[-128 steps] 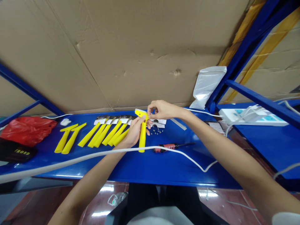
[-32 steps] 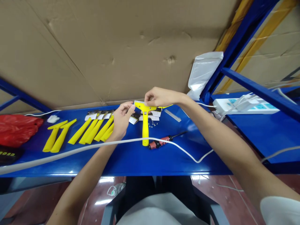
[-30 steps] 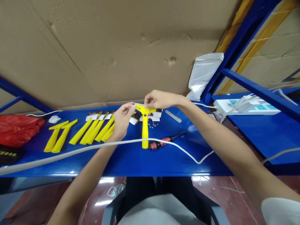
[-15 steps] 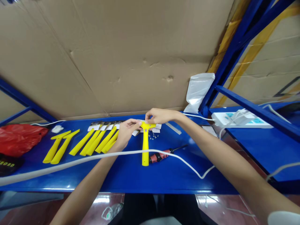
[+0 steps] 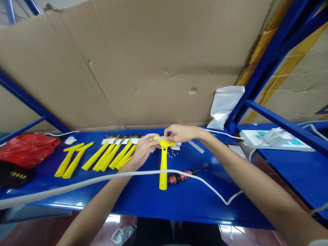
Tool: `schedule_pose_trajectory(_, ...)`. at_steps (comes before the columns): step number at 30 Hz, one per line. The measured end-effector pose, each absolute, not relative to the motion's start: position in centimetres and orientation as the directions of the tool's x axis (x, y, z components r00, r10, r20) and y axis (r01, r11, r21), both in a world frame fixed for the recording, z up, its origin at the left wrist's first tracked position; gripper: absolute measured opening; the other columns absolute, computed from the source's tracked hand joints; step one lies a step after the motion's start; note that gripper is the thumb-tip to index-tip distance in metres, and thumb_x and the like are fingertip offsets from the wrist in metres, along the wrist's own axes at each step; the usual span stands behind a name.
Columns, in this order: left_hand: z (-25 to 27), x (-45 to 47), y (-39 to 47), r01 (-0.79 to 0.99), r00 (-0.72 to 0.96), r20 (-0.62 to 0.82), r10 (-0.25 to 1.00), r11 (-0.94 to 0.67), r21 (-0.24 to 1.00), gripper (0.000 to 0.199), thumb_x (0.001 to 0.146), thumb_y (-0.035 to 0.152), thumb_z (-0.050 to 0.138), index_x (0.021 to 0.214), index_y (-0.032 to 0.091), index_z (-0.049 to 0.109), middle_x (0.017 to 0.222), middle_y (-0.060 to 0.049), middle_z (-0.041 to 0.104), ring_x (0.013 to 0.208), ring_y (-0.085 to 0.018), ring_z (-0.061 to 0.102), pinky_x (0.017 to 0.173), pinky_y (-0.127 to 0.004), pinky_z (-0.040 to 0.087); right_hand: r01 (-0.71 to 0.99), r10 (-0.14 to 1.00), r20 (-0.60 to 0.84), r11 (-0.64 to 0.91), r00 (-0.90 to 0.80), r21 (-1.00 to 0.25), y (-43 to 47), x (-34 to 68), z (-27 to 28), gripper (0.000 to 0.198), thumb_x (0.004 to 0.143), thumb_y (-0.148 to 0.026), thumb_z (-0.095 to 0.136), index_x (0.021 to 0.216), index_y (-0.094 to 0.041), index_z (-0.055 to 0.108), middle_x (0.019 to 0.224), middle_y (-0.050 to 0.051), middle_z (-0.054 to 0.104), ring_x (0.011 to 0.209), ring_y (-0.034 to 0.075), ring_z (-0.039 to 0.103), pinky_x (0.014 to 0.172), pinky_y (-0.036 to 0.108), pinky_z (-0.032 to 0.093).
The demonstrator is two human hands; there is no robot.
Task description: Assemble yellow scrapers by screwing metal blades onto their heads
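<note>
A yellow T-shaped plastic handle (image 5: 163, 167) stands out over the blue table, crossbar at the far end and stem towards me. My left hand (image 5: 146, 148) grips the left end of the crossbar, thumb on top. Fingertips of my right hand (image 5: 176, 133) are pinched together against the crossbar's upper face, near its middle; whatever small thing they hold is hidden. Several small screws and nuts (image 5: 173, 154) lie just right of the handle. A red and black electric screwdriver (image 5: 180, 177) rests beside the stem, its bit pointing right.
More yellow handles (image 5: 102, 157) lie in a row to the left, near black-and-white cards (image 5: 110, 139). A white cable (image 5: 102, 178) crosses the view in front. On the right are a clear strip (image 5: 196, 147), a white pouch (image 5: 227, 104) and a power strip (image 5: 276, 140).
The whole view has shifted, so the table and its things appear slightly lower and further right. Both hands stay at the crossbar, the right fingertips still pinched there.
</note>
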State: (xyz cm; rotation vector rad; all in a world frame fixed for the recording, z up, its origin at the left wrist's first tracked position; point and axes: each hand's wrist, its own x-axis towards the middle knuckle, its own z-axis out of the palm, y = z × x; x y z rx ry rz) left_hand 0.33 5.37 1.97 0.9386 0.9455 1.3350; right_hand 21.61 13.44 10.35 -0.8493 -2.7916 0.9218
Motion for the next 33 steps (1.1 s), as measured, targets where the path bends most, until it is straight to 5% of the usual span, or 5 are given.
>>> schedule_pose_trajectory(14, 1.6, -0.6, 5.7, -0.407, -0.008, -0.022, 1.0, 0.017, 0.913, 0.021, 0.081, 0.02, 0.094, 0.098, 0.014, 0.083, 0.104, -0.008, 0.083, 0.093, -0.017, 0.078, 0.093, -0.031, 0.062, 0.395, 0.529, -0.014, 0.615, -0.848, -0.682, 13.9, 20.8, 9.1, 0.027, 0.098, -0.036, 0.061, 0.104, -0.014, 0.073, 0.085, 0.011, 0.083, 0.069, 0.02, 0.073, 0.063, 0.027, 0.048)
schedule_pose_trajectory(25, 1.5, -0.5, 6.2, -0.465, -0.102, 0.01, 0.995, -0.056, 0.883, 0.041, 0.09, 0.028, 0.088, 0.125, 0.011, 0.077, 0.118, -0.016, 0.083, 0.102, -0.023, 0.081, 0.098, -0.036, 0.063, 0.34, 0.6, 0.064, 0.535, -0.797, -0.774, 15.0, 21.0, 8.5, 0.019, 0.101, -0.031, 0.063, 0.105, -0.015, 0.072, 0.089, 0.009, 0.085, 0.07, 0.02, 0.081, 0.059, 0.025, 0.053)
schedule_pose_trajectory(29, 1.3, -0.1, 5.4, -0.263, -0.147, 0.201, 0.968, -0.234, 0.936, 0.061, 0.093, 0.039, 0.087, 0.147, 0.022, 0.064, 0.156, -0.018, 0.066, 0.114, -0.027, 0.079, 0.092, -0.037, 0.066, 0.339, 0.641, 0.066, 0.487, -0.765, -0.805, 15.2, 21.1, 8.1, 0.016, 0.101, -0.028, 0.065, 0.106, -0.015, 0.073, 0.083, 0.007, 0.084, 0.071, 0.02, 0.081, 0.061, 0.025, 0.055)
schedule_pose_trajectory(33, 0.9, 0.2, 4.3, 0.18, -0.035, 0.475, 0.879, -0.462, 0.869, 0.067, 0.096, 0.035, 0.084, 0.158, 0.031, 0.059, 0.179, -0.015, 0.037, 0.134, -0.032, 0.069, 0.094, -0.036, 0.067, 0.3, 0.673, 0.073, 0.421, -0.736, -0.856, 15.1, 21.2, 7.5, 0.014, 0.101, -0.029, 0.067, 0.103, -0.016, 0.073, 0.083, 0.006, 0.083, 0.068, 0.019, 0.08, 0.058, 0.024, 0.055)
